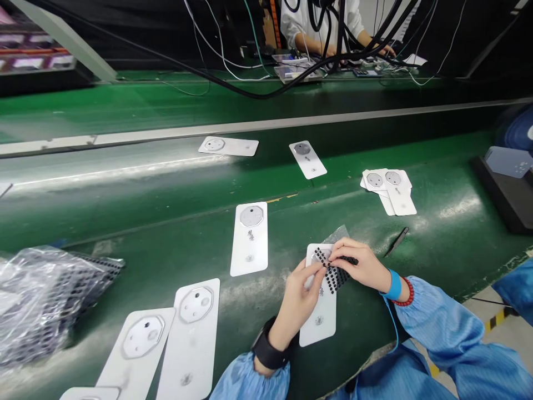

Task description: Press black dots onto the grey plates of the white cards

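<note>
A clear sheet of small black round dots (pixel 332 279) is held above a white rounded panel (pixel 317 325), partly hiding the panel's grey octagonal area. My left hand (pixel 296 297) pinches the sheet's near side between thumb and fingers. From the other side, my right hand (pixel 358 265) has its thumb and fingertips closed on the same sheet, close to the left fingertips. Whether a single loose dot sits between the right fingertips is too small to tell. Another white panel (pixel 250 255) with a grey octagon lies flat to the left of my hands.
More white panels (pixel 189 344) lie at the lower left, beside a plastic bag of black-dot sheets (pixel 45 300). Farther off are two single panels (pixel 239 147) and a small stack (pixel 402 203). A black pen (pixel 397 241) lies right. Across the bench, a person (pixel 325 33) works behind hanging cables (pixel 266 95).
</note>
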The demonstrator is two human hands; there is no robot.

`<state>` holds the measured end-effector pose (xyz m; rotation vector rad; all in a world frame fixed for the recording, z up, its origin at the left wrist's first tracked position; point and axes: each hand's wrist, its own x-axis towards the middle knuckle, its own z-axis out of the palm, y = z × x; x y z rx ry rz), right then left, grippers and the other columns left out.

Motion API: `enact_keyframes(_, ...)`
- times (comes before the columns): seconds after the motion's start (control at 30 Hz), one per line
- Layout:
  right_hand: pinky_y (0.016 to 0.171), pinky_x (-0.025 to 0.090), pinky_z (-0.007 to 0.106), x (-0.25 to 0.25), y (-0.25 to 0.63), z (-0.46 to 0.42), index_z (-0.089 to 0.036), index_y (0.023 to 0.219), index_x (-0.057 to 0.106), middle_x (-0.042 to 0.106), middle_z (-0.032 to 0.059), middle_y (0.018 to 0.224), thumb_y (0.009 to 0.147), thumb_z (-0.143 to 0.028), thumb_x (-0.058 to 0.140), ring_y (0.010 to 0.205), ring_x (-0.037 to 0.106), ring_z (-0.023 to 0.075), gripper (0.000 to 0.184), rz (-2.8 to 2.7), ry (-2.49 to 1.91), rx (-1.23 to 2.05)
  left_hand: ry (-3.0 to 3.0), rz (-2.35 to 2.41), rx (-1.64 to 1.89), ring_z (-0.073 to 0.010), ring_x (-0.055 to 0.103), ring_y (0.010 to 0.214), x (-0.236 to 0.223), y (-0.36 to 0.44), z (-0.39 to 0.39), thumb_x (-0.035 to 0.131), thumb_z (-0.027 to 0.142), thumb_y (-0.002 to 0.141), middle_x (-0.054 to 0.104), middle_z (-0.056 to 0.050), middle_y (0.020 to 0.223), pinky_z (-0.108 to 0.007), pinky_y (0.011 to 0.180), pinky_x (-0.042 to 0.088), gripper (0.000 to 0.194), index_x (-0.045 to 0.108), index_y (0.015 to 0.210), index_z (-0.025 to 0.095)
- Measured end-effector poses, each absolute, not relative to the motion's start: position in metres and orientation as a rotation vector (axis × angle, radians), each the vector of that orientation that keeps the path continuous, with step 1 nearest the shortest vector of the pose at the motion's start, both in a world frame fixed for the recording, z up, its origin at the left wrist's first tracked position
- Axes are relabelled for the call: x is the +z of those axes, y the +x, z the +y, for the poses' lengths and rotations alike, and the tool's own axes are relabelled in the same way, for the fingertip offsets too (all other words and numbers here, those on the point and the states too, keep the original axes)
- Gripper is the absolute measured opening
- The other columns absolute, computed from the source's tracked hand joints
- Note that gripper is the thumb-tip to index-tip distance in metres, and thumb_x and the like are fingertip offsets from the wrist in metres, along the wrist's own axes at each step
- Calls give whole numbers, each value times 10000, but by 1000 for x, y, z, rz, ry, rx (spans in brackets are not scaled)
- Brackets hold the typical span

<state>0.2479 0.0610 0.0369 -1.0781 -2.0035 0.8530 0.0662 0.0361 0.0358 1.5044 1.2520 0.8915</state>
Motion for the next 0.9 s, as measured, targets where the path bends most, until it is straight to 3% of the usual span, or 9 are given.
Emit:
enact_keyframes(0.17, 749, 513, 287, 37, 252, 63, -184, 848, 620, 606, 47, 886, 930, -170, 525, 816, 603, 156, 127, -2112, -1056, 907, 1532, 1231, 871, -206, 614, 740, 34, 66, 35, 544, 280, 874, 651, -73, 796, -275, 648, 486, 252, 740, 750, 182)
enact_keyframes(0.37, 741, 480, 265, 39, 260, 70, -185, 863, 585, 556, 36, 894, 929, -139, 513, 806, 553, 145, 108, -2318, -973, 959, 1579, 1185, 787, -221, 615, 813, 32, 65, 35, 519, 269, 892, 665, -81, 846, -295, 711, 476, 260, 757, 821, 191)
enact_keyframes(0.57, 756, 447, 340, 35, 261, 71, -190, 852, 586, 541, 58, 875, 939, -166, 474, 835, 497, 198, 144, -2495, -942, 767, 1571, 1178, 815, -219, 628, 801, 29, 65, 34, 524, 258, 892, 678, -68, 825, -300, 736, 483, 263, 743, 765, 189)
enact_keyframes(0.67, 747, 460, 331, 28, 259, 66, -190, 876, 581, 551, 68, 902, 950, -167, 451, 847, 512, 197, 151, -2464, -973, 674, 1522, 1190, 843, -220, 634, 818, 25, 64, 34, 528, 282, 897, 683, -72, 845, -303, 751, 489, 258, 742, 792, 183)
enact_keyframes(0.9, 761, 494, 301, 15, 256, 60, -195, 931, 611, 590, 65, 913, 968, -220, 472, 846, 582, 171, 146, -2155, -966, 855, 1528, 1179, 848, -204, 612, 775, 25, 64, 36, 516, 294, 897, 656, -66, 798, -286, 710, 484, 276, 730, 776, 166)
